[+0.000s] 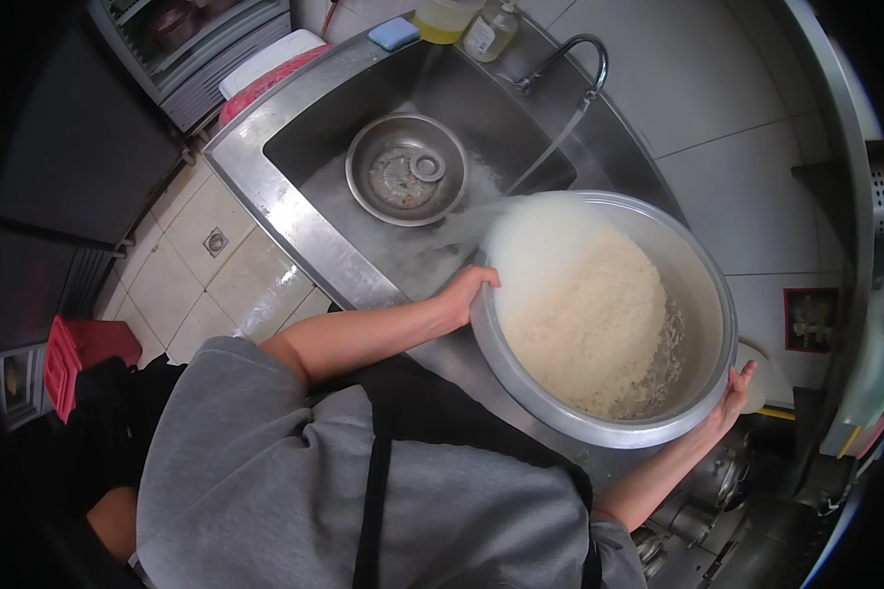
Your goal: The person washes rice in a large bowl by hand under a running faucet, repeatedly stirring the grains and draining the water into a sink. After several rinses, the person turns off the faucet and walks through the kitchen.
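A large metal pot [705, 294] of white rice [594, 324] is tilted toward the sink, and cloudy water [471, 224] pours over its lip. My left hand [467, 294] grips the pot at its near left rim, fingers mostly hidden behind the wall. On the opposite side, my right hand [729, 398] holds the pot's lower right edge, with some fingertips showing past the rim. Rice lies banked toward the pouring side. In the sink basin [309, 147] sits a round steel bowl [363, 162] with a small ring-shaped drain piece and food scraps inside.
A curved faucet [599, 69] runs a stream of water into the sink. A soap bottle [491, 31], a tub of yellow liquid [442, 20] and a blue sponge [393, 34] stand on the far ledge. A red bin [93, 348] is on the tiled floor at left.
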Available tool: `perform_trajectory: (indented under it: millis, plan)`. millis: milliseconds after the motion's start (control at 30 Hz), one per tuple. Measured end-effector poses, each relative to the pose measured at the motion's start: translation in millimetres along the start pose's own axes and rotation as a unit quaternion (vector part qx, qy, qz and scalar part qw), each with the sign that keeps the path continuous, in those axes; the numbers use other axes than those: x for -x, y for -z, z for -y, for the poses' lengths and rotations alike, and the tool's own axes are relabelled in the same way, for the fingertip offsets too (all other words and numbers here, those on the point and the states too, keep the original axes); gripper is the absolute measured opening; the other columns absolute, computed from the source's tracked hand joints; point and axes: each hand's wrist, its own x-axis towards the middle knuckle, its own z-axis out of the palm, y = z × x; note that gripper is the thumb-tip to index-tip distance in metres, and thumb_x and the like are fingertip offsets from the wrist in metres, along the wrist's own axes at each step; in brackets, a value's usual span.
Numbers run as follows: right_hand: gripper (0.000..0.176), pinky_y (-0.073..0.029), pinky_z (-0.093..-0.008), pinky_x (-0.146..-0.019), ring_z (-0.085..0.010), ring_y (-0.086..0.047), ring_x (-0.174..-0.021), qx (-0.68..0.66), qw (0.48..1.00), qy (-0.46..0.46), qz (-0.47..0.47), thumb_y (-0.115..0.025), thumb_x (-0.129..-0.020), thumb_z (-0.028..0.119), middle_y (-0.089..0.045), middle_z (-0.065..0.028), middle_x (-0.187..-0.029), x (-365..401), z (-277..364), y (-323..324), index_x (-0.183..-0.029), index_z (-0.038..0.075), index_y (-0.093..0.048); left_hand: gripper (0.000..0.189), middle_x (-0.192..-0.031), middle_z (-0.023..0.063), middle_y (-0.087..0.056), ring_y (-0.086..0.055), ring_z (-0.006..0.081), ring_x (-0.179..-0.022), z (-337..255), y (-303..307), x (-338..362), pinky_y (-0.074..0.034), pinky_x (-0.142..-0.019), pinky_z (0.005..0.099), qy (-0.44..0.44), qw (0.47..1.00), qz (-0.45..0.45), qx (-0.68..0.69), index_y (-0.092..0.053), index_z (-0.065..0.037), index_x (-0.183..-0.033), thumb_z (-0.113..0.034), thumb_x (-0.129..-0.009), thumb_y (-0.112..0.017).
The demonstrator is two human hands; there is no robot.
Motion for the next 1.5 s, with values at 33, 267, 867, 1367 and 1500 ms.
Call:
perform_trajectory:
  millis: [33,267,867,1367,1500]
  plan:
    - [0.055,-0.05,-0.0416,-0.075,-0.0295,-0.055,-0.085,0.0,1.0,-0.001,-0.005,-0.044,-0.071,-0.015,-0.05,-0.0178,-0.098,2,0,-5,-0.115,0.018,-0.039,0.037,-0.087,0.0192,-0.056,-0.058,0.0296,-0.079,0,0,0,-0.049,-0.073,0.0405,0.0,1.0,0.0,0.007,-0.05,0.01,-0.094,-0.007,-0.061,-0.048]
    - [0.054,-0.051,-0.041,-0.074,-0.0295,-0.055,-0.084,0.013,1.0,-0.004,-0.017,-0.044,-0.072,-0.014,-0.05,-0.0174,-0.098,7,-1,-21,-0.115,0.019,-0.039,0.039,-0.091,0.0194,-0.056,-0.057,0.0295,-0.082,-1,3,-2,-0.049,-0.075,0.0401,0.0,1.0,0.01,-0.004,-0.05,0.01,-0.096,-0.007,-0.061,-0.048]
    - [0.053,-0.05,-0.041,-0.075,-0.0293,-0.056,-0.086,0.003,1.0,-0.016,-0.022,-0.047,-0.07,-0.014,-0.054,-0.0155,-0.097,1,2,-31,-0.111,0.02,-0.045,0.041,-0.091,0.0177,-0.058,-0.058,0.0292,-0.083,0,10,-3,-0.047,-0.079,0.0402,0.022,1.0,0.01,0.008,-0.052,0.006,-0.101,-0.011,-0.064,-0.051]
    - [0.07,-0.049,-0.0438,-0.079,-0.0319,-0.052,-0.095,-0.04,0.998,0.006,-0.046,-0.051,-0.069,-0.006,-0.048,-0.0185,-0.105,18,-43,68,-0.13,0.018,-0.026,0.052,-0.092,0.0128,-0.053,-0.056,0.0243,-0.082,20,-25,16,-0.05,-0.071,0.0346,-0.114,0.984,-0.101,-0.098,-0.04,-0.001,-0.112,-0.001,-0.062,-0.051]
    - [0.069,-0.048,-0.0449,-0.08,-0.0325,-0.051,-0.098,-0.039,0.995,0.006,-0.09,-0.051,-0.07,-0.003,-0.046,-0.0194,-0.111,56,-95,82,-0.131,0.018,-0.025,0.049,-0.09,0.0114,-0.055,-0.056,0.022,-0.081,29,-36,17,-0.048,-0.069,0.033,-0.177,0.964,-0.085,-0.178,-0.044,0.0,-0.11,0.002,-0.062,-0.05]
